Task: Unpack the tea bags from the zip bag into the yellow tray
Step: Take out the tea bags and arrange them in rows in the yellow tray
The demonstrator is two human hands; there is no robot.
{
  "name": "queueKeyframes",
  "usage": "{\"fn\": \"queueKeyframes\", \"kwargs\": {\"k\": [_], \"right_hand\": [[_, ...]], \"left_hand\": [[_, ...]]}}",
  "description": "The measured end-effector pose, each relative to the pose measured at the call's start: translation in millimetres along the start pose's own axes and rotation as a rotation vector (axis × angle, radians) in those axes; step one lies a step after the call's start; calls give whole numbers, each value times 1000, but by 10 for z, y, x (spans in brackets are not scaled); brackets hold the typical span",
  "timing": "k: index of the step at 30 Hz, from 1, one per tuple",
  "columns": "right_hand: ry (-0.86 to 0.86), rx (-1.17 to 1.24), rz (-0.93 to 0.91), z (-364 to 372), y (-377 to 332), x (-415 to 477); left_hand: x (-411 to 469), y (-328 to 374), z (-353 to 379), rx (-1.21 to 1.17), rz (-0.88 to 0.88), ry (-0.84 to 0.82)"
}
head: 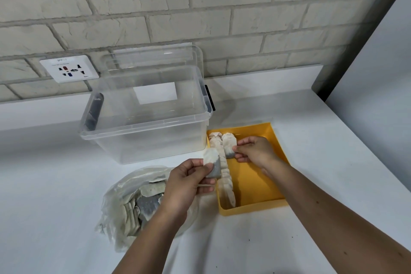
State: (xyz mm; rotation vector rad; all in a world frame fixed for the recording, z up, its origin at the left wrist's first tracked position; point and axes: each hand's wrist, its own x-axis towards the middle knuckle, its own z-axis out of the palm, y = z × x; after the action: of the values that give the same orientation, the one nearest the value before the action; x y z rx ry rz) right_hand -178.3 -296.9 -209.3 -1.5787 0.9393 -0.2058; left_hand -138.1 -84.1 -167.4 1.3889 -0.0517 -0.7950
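The counter (322,151) was white and stood against a wall (200,6) of pale bricks, with a socket (69,68) on the wall at the left. A clear box (144,138) stood open at the back of the counter, and its lid (155,55) leaned upright behind it.

The yellow tray (255,180) lay just right of the box, near the front. Along its left wall a row of tea bags (226,187) stood packed one behind the other, from the far end to the near end. The rest of the tray floor was bare.

The zip bag (124,202) lay on the counter left of the tray, crumpled, and more tea bags showed through its plastic.

The left hand (189,184) was above the zip bag, close to the left edge of the tray. Its thumb and fingers pinched a tea bag (213,162) and held it up in the air.

The right hand (255,151) was over the tray. Its fingertips pinched a second tea bag (229,144) by the side, at the far part of the row. Whether this bag already touched the row, I could not tell.
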Motion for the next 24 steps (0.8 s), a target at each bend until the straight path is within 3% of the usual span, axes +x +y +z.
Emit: {"fn": "queueKeyframes", "kwargs": {"k": [4, 9, 11, 15, 18, 20, 24], "right_hand": [[41, -4, -99, -64, -108, -207], [-290, 165, -108, 11, -327, -649], [-325, 141, -157, 58, -384, -741], [-183, 127, -255, 17, -437, -748], [-50, -4, -278, -129, -369, -606], [-27, -100, -245, -195, -272, -493], [-13, -209, -167, -141, -92, -317]], "left_hand": [[22, 23, 9, -26, -2, 23], [25, 108, 74, 11, 62, 34], [49, 161, 113, 53, 87, 11], [89, 204, 144, 167, 154, 20], [160, 141, 62, 484, 228, 80], [157, 94, 25, 639, 190, 34], [155, 15, 47, 635, 110, -65]]}}
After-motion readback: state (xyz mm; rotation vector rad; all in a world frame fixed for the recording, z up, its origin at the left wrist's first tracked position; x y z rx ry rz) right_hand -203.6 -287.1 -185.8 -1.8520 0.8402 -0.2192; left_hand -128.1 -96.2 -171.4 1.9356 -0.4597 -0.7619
